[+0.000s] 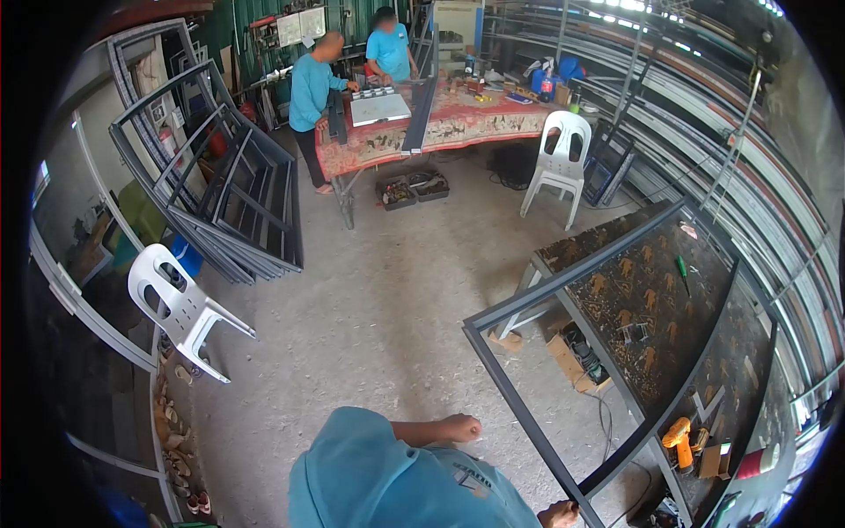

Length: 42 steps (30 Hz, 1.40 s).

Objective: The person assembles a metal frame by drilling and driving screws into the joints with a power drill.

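My left hand is held in front of my blue shirt, its fingers curled into a fist, with nothing showing in it. Low in the view, my right hand grips the near corner of a dark grey metal frame. This long rectangular frame lies across a work table on my right, and its near end juts past the table's edge. On the table top, a green screwdriver and an orange cordless drill lie inside and beside the frame's outline.
Two people in blue shirts stand at a red-covered table at the back. White plastic chairs stand at left and right. Dark frames lean at left. A box and a cable are by the table legs.
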Each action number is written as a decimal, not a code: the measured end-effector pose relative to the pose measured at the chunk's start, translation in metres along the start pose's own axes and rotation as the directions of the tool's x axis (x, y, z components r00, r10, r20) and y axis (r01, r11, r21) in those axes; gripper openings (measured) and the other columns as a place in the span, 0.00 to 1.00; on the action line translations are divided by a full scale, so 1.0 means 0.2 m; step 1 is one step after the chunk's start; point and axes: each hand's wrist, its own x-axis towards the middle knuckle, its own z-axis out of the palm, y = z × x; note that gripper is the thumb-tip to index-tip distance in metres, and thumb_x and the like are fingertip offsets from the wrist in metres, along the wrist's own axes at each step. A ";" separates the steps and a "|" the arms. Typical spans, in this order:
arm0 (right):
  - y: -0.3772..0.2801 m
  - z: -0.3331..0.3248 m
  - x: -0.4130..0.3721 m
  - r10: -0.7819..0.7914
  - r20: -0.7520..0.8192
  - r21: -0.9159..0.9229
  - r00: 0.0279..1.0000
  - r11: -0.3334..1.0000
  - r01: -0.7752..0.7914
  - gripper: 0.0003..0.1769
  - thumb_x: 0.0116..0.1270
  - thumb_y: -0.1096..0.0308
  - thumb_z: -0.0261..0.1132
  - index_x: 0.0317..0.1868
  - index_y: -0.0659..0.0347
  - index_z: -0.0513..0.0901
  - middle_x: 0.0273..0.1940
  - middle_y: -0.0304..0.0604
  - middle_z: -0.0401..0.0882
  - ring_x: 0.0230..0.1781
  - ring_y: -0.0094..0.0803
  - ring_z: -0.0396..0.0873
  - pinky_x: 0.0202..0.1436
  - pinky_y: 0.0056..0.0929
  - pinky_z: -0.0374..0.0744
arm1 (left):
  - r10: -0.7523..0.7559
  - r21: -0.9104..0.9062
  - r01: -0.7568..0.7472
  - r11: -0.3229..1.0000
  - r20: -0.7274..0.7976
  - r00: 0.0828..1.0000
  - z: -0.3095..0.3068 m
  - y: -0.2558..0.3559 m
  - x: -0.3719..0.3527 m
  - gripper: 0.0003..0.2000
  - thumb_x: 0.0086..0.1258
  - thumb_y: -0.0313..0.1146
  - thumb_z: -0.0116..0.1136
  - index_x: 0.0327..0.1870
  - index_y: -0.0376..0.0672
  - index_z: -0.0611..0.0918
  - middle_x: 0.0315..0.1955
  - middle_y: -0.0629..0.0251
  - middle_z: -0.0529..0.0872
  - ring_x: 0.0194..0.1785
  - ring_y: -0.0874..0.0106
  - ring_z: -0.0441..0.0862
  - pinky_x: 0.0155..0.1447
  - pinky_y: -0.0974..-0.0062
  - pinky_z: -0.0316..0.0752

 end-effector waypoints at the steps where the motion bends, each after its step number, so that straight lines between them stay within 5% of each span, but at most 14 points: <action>1: -0.03 0.02 0.02 0.053 -0.009 0.014 0.999 0.999 -0.052 0.07 0.64 0.73 0.59 0.37 0.70 0.77 0.25 0.47 0.76 0.22 0.37 0.75 0.30 0.38 0.79 | 0.039 -0.078 -0.040 0.996 -0.016 0.999 -0.01 0.03 0.02 0.12 0.61 0.39 0.58 0.40 0.44 0.83 0.37 0.57 0.86 0.42 0.59 0.84 0.46 0.64 0.77; 5: -0.13 0.06 0.14 0.249 -0.039 0.056 0.968 0.968 -0.246 0.08 0.64 0.72 0.60 0.37 0.70 0.77 0.25 0.46 0.77 0.21 0.35 0.74 0.29 0.36 0.78 | 0.190 -0.214 -0.166 0.963 0.099 0.977 -0.07 0.33 0.08 0.13 0.62 0.40 0.59 0.42 0.41 0.83 0.37 0.57 0.86 0.42 0.61 0.84 0.46 0.65 0.77; 7: -0.19 0.09 0.23 0.338 -0.050 0.082 0.940 0.939 -0.333 0.08 0.64 0.72 0.61 0.37 0.70 0.78 0.25 0.45 0.77 0.21 0.34 0.74 0.28 0.34 0.77 | 0.361 -0.204 -0.311 0.928 0.293 0.885 -0.10 0.52 0.15 0.13 0.66 0.39 0.57 0.46 0.40 0.82 0.40 0.59 0.87 0.45 0.64 0.84 0.48 0.68 0.76; 9: -0.25 0.11 0.31 0.430 -0.056 0.113 0.901 0.899 -0.422 0.08 0.64 0.71 0.61 0.37 0.70 0.78 0.25 0.45 0.77 0.21 0.33 0.74 0.27 0.33 0.77 | 0.550 -0.287 -0.474 0.832 0.333 0.766 -0.15 0.74 0.22 0.12 0.67 0.38 0.57 0.43 0.39 0.81 0.36 0.59 0.86 0.41 0.65 0.84 0.44 0.67 0.75; 13: -0.41 0.13 0.37 0.628 -0.056 0.176 0.776 0.771 -0.612 0.09 0.64 0.70 0.63 0.37 0.70 0.78 0.25 0.44 0.77 0.21 0.30 0.73 0.26 0.31 0.76 | 0.633 -0.344 -0.539 0.769 0.291 0.718 -0.01 1.01 0.40 0.11 0.66 0.37 0.58 0.41 0.39 0.80 0.33 0.59 0.84 0.38 0.63 0.83 0.41 0.65 0.74; 16: -0.52 0.13 0.39 0.764 -0.067 0.234 0.642 0.637 -0.735 0.09 0.64 0.70 0.64 0.37 0.69 0.78 0.25 0.43 0.77 0.20 0.29 0.73 0.25 0.29 0.75 | 0.644 -0.226 -0.607 0.762 0.365 0.673 0.13 1.15 0.52 0.12 0.64 0.38 0.59 0.41 0.40 0.80 0.35 0.56 0.83 0.42 0.60 0.82 0.44 0.64 0.74; 18: -0.55 0.11 0.42 0.837 -0.081 0.280 0.541 0.540 -0.793 0.09 0.63 0.69 0.64 0.37 0.69 0.79 0.25 0.42 0.77 0.20 0.27 0.73 0.24 0.27 0.74 | 0.641 -0.021 -0.655 0.755 0.230 0.732 0.32 1.19 0.61 0.11 0.61 0.37 0.59 0.40 0.40 0.81 0.38 0.53 0.84 0.44 0.56 0.82 0.46 0.60 0.76; 22: -0.51 0.02 0.52 0.939 -0.107 0.391 0.327 0.342 -0.855 0.10 0.63 0.69 0.66 0.37 0.69 0.79 0.25 0.41 0.78 0.20 0.25 0.72 0.23 0.25 0.73 | 0.195 0.260 -0.291 0.921 0.338 0.920 0.50 1.33 0.68 0.30 0.65 0.55 0.53 0.53 0.32 0.75 0.49 0.43 0.80 0.55 0.50 0.78 0.56 0.58 0.75; 24: -0.46 -0.03 0.54 0.973 -0.099 0.446 0.208 0.230 -0.865 0.10 0.63 0.68 0.66 0.37 0.69 0.79 0.25 0.40 0.78 0.20 0.24 0.72 0.22 0.24 0.73 | 0.140 0.170 -0.310 0.935 0.627 0.766 0.58 1.34 0.78 0.39 0.60 0.64 0.54 0.50 0.27 0.79 0.49 0.39 0.81 0.53 0.51 0.80 0.56 0.59 0.75; 26: -0.43 -0.13 0.50 0.994 -0.093 0.507 0.061 0.100 -0.856 0.11 0.63 0.68 0.67 0.37 0.69 0.79 0.25 0.40 0.78 0.19 0.23 0.72 0.21 0.22 0.72 | 0.149 0.132 -0.323 0.937 0.687 0.712 0.63 1.34 0.81 0.39 0.58 0.65 0.55 0.49 0.27 0.80 0.49 0.41 0.82 0.53 0.53 0.80 0.56 0.60 0.75; 29: -0.30 -0.13 0.38 0.997 -0.023 0.600 0.075 0.073 -0.796 0.09 0.62 0.71 0.67 0.36 0.71 0.79 0.26 0.42 0.79 0.19 0.24 0.72 0.20 0.23 0.72 | 0.115 0.048 -0.282 0.958 0.837 0.536 0.68 1.33 0.85 0.39 0.52 0.64 0.64 0.48 0.31 0.82 0.45 0.51 0.85 0.50 0.63 0.81 0.54 0.66 0.75; 30: -0.33 -0.16 0.40 0.994 -0.009 0.601 0.112 0.095 -0.794 0.08 0.62 0.72 0.66 0.36 0.71 0.79 0.26 0.43 0.79 0.19 0.24 0.72 0.20 0.23 0.72 | 0.250 -0.120 -0.282 0.952 0.837 0.487 0.77 1.23 0.90 0.35 0.50 0.60 0.70 0.49 0.36 0.83 0.44 0.57 0.86 0.50 0.67 0.81 0.55 0.69 0.74; 38: -0.29 -0.17 0.36 0.996 -0.084 0.575 -0.020 0.032 -0.818 0.12 0.55 0.71 0.69 0.34 0.73 0.82 0.25 0.46 0.81 0.23 0.28 0.80 0.25 0.28 0.79 | 0.075 -0.083 -0.011 0.997 0.839 0.538 0.53 1.53 0.78 0.22 0.53 0.41 0.73 0.49 0.41 0.84 0.44 0.62 0.86 0.49 0.72 0.80 0.56 0.72 0.72; 42: -0.30 -0.17 0.37 0.975 -0.210 0.341 -0.069 0.007 -0.940 0.15 0.53 0.63 0.65 0.31 0.70 0.85 0.21 0.49 0.83 0.22 0.34 0.83 0.30 0.34 0.80 | 0.131 -0.165 0.037 0.986 0.882 0.452 0.69 1.39 0.87 0.20 0.56 0.42 0.72 0.47 0.41 0.84 0.43 0.63 0.86 0.46 0.72 0.81 0.54 0.72 0.74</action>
